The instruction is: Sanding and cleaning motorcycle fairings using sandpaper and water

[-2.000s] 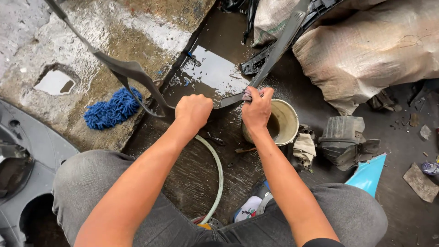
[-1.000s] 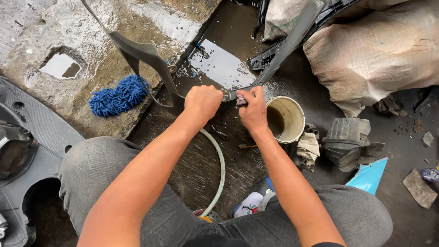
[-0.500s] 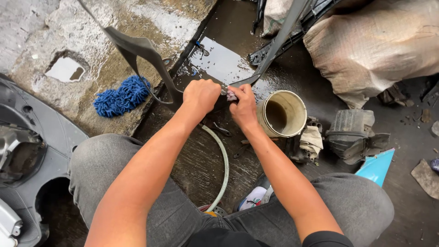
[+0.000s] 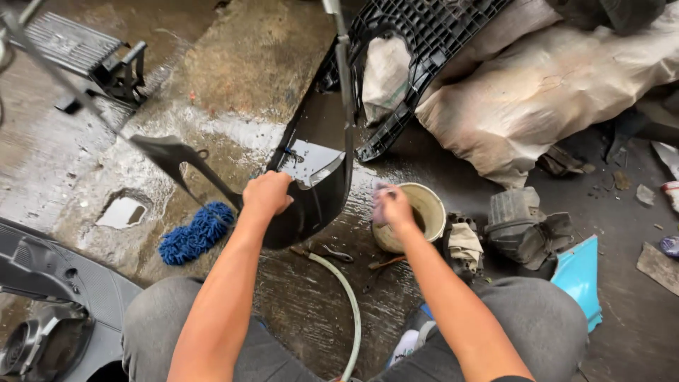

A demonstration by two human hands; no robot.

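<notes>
Head view: your knees frame a pale hose (image 4: 350, 304) on the wet floor. Your left hand (image 4: 267, 196) is clenched on the black plastic panel (image 4: 318, 194), held upright. Your right hand (image 4: 391, 207) is closed around something blurred, over the cream bucket (image 4: 428, 205). Beyond lies a blue mop head (image 4: 196, 232).

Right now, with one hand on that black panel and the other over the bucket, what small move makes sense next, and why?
Probably bring the right hand back from the pale bucket onto the black plastic panel and rub its wet surface. The left hand grips the panel's edge, holding it tilted up, and the right hand seems to clutch something small and blurred at the bucket's rim.
</notes>
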